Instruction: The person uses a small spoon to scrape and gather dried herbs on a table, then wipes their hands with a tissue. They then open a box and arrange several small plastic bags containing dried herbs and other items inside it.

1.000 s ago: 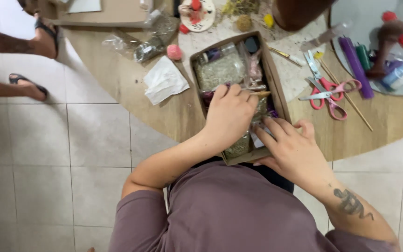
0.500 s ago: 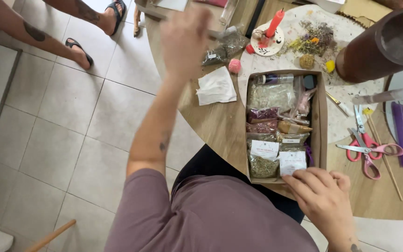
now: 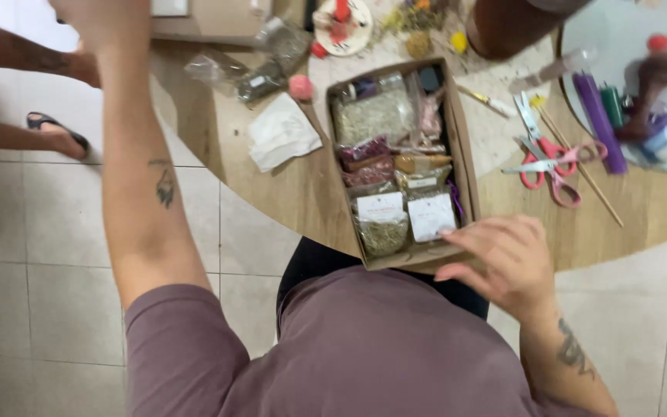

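An open cardboard box [image 3: 466, 147] sits at the near edge of a round wooden table [image 3: 310, 201]. It is packed with clear packets of dried herbs [image 3: 372, 116], two of them with white labels [image 3: 431, 217]. My right hand [image 3: 503, 259] rests on the box's near right corner, fingers spread and touching the rim. My left hand [image 3: 86, 17] is raised far out to the upper left, away from the box. It is blurred and partly cut off by the frame's top edge, so what it holds is unclear.
Red-handled scissors [image 3: 551, 166], a thin wooden stick [image 3: 580, 166] and a purple candle [image 3: 600, 120] lie right of the box. A white napkin [image 3: 279, 133], a pink ball [image 3: 300, 86] and crumpled clear bags [image 3: 260, 66] lie to its left. Another person's sandalled foot [image 3: 55, 135] stands on the tiled floor.
My left hand left the box and swung up and out to the far left. My right hand stayed at the box's near right corner.
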